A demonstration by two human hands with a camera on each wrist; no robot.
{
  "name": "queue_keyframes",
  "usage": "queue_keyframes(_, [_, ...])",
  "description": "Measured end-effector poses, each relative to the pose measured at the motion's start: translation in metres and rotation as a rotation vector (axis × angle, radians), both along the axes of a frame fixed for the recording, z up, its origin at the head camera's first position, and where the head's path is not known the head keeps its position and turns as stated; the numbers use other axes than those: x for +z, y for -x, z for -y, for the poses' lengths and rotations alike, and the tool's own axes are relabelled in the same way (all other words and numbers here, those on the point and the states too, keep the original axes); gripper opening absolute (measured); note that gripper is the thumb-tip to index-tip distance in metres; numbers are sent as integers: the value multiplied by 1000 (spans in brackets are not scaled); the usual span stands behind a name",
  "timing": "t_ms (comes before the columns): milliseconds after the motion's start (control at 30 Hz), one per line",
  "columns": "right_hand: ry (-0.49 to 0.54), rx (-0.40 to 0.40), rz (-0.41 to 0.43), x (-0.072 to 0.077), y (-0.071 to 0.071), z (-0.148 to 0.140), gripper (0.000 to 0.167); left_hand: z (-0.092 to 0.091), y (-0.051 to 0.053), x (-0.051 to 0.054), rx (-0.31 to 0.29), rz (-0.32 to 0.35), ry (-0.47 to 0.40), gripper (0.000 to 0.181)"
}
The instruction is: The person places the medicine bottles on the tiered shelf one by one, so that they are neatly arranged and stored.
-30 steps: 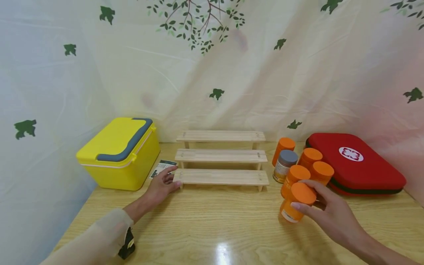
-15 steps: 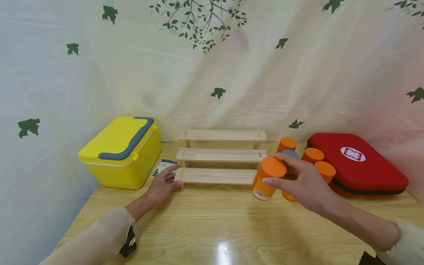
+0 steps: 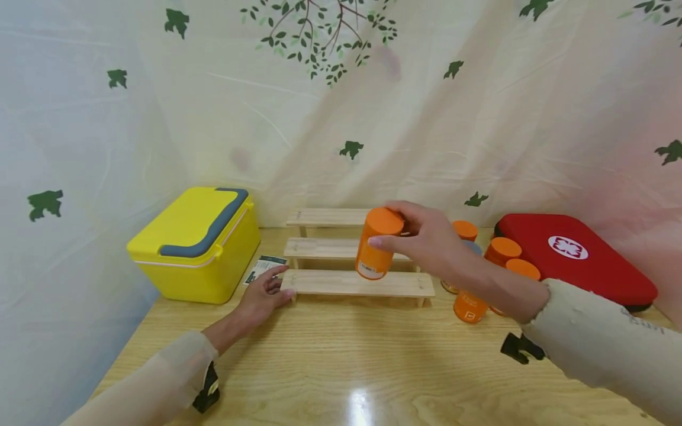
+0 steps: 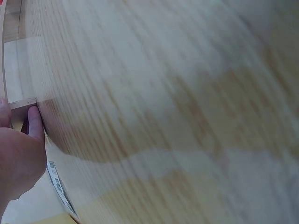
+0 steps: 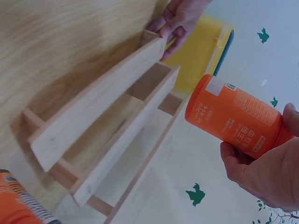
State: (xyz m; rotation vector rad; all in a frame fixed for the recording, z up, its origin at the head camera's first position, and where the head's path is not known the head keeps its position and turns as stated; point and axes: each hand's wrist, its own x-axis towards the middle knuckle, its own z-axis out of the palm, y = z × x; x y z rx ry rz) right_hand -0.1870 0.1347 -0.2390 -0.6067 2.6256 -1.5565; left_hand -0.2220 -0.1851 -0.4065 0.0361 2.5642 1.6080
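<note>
Beyond the left hand and the right hand hangs a pale printed curtain, and beneath both spreads a wood-grained surface. Reaching rightward from the left hand stands a three-step wooden rack; that hand's thumb and fingers are closed on the left end of its lowest shelf. Well to the right of the right hand lies a red case, while a yellow box sits left of and beyond the left hand. Just right of and lower than the right hand stand several other orange bottles, partly hidden by that arm, with a grey-lidded jar among them. One held bottle, also orange, is clamped between the right hand's thumb and fingers near its lid, base downward, long axis close to upright with a slight lean. As I judge it, the key relation is this: the held bottle is in the air, apart from the rack and seemingly above its shelves, its axis crosswise to their length, with the right hand much nearer than the left. Just beyond the left hand's fingers lies a printed card.
</note>
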Motion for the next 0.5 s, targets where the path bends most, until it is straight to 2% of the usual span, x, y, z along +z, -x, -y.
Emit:
queue_keyframes(300, [37,23,-58,18,27,30,52,1,0,1,-7,11,-5,60])
queue_keyframes(500, [81,45,-51,26,49,45,52,0,-1,3,-2,15,-2,60])
